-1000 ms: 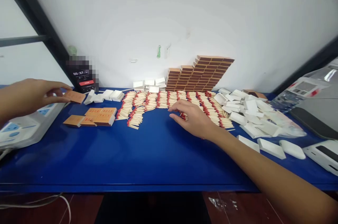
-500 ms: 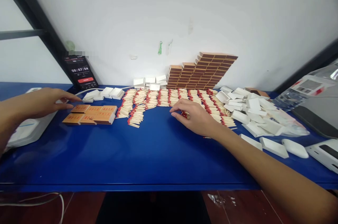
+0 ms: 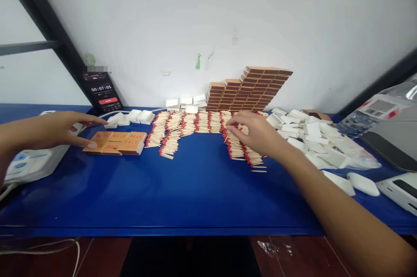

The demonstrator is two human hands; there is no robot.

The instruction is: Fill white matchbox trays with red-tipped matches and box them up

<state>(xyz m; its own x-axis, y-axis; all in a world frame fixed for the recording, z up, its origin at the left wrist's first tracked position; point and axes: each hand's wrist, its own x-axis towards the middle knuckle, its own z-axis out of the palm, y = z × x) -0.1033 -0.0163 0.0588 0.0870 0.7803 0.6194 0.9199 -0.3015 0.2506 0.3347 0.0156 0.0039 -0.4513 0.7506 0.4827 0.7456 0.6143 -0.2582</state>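
My left hand (image 3: 70, 129) reaches in from the left with thumb and fingers apart. Its thumb rests at the left end of a flat block of orange matchboxes (image 3: 119, 141), and its fingertips hover above their back edge. My right hand (image 3: 250, 131) is over the rows of red-headed matches (image 3: 202, 121), thumb and forefinger pinched together. A thin match (image 3: 226, 138) shows just below those fingertips. A shorter bunch of matches (image 3: 169, 143) juts forward on the left side of the rows. One loose match (image 3: 259, 171) lies on the blue table nearest me.
Brown-sided matchboxes (image 3: 247, 90) stand stacked against the wall. White inner trays (image 3: 312, 131) are heaped at the right; more trays (image 3: 143, 116) sit behind the orange boxes. A phone (image 3: 103, 92) leans at the back left. A plastic bottle (image 3: 374, 109) is far right.
My right hand has moved up and slightly right, and its fingertips have come together over the matches. My left hand has shifted slightly right, its thumb lowered to the orange matchboxes.
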